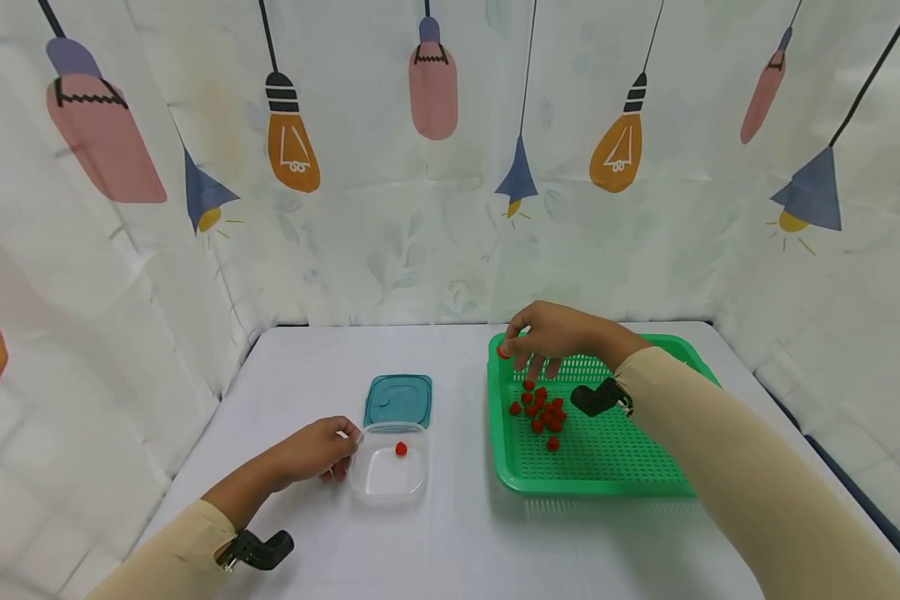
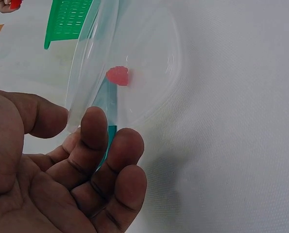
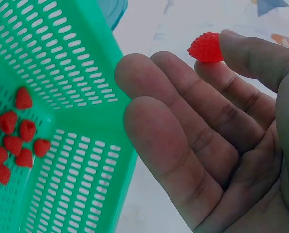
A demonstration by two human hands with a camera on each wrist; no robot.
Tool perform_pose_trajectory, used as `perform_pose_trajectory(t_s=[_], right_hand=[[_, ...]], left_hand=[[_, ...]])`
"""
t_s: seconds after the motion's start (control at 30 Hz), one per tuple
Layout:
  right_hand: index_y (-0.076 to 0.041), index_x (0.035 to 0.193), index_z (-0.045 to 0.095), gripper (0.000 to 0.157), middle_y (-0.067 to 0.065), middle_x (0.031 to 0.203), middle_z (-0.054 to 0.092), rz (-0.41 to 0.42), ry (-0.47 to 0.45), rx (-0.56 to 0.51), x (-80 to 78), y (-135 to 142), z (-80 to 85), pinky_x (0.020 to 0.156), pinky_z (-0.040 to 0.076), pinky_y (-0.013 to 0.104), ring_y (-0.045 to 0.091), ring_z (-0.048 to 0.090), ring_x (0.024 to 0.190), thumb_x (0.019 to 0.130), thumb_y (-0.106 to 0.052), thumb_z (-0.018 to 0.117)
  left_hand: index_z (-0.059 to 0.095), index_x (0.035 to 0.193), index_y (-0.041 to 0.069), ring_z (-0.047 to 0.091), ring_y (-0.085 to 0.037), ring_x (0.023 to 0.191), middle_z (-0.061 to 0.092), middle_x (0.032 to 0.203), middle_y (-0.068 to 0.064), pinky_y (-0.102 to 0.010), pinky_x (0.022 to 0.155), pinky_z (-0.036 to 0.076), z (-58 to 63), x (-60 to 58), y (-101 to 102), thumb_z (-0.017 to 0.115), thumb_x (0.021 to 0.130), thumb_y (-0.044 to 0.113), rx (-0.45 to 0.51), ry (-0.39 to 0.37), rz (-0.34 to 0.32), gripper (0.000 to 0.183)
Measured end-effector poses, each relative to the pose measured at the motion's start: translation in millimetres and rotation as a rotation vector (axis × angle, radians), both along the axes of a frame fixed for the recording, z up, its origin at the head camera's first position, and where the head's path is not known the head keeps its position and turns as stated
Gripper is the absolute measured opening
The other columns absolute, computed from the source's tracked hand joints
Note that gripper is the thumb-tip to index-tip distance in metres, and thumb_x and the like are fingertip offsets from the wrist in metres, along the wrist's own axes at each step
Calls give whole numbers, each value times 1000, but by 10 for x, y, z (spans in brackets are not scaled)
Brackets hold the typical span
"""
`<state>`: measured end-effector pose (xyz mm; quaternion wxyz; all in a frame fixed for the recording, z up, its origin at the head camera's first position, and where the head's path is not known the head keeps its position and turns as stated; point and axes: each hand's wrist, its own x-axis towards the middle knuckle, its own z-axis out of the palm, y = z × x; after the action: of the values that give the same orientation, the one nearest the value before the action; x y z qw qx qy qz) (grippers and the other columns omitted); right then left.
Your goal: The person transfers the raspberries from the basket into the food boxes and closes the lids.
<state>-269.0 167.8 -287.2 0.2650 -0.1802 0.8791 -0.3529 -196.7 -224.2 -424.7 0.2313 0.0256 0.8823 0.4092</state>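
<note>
My right hand (image 1: pixel 555 332) is above the far left corner of a green basket (image 1: pixel 600 487). It pinches a red raspberry (image 3: pixel 206 47) between thumb and index fingertip, the other fingers spread loosely. Several more raspberries (image 1: pixel 547 410) lie on the basket's perforated floor. On the left, my left hand (image 1: pixel 315 452) holds the rim of a clear plastic container (image 1: pixel 382 483) between thumb and index finger. One raspberry (image 1: pixel 401 448) sits inside that container; the left wrist view shows it through the clear wall.
A teal lid (image 1: pixel 397 400) lies flat just behind the clear container. Everything stands on a white-covered table (image 1: pixel 457 542). A curtain (image 1: pixel 450 242) printed with lamps hangs behind the table and along its sides.
</note>
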Motion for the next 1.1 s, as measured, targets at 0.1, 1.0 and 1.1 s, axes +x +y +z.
perform_pose_trajectory(t_s=[0.1,1.0,1.1], right_hand=[[-7,114,70,23,14,100,75,7,0,-3,1,-55,3,69,60,46,32,75,83,103,-26,63],[-9,114,72,21,14,100,75,58,-15,-26,11,-448,-30,69,60,44,30,75,81,103,-24,63],[-10,114,73,20,11,98,76,66,-11,-19,17,-505,-32,69,60,43,28,75,80,103,-24,63]], left_hand=[[57,117,1,59,-24,74,61,81,-11,-38,66,52,2,0,1,58,101,13,4,1,-3,20],[57,118,1,59,-25,75,61,82,-11,-38,67,52,-14,-1,-17,58,100,14,17,4,-11,22],[57,117,1,59,-25,75,61,82,-11,-38,67,52,-20,-2,-22,58,100,15,12,8,-11,22]])
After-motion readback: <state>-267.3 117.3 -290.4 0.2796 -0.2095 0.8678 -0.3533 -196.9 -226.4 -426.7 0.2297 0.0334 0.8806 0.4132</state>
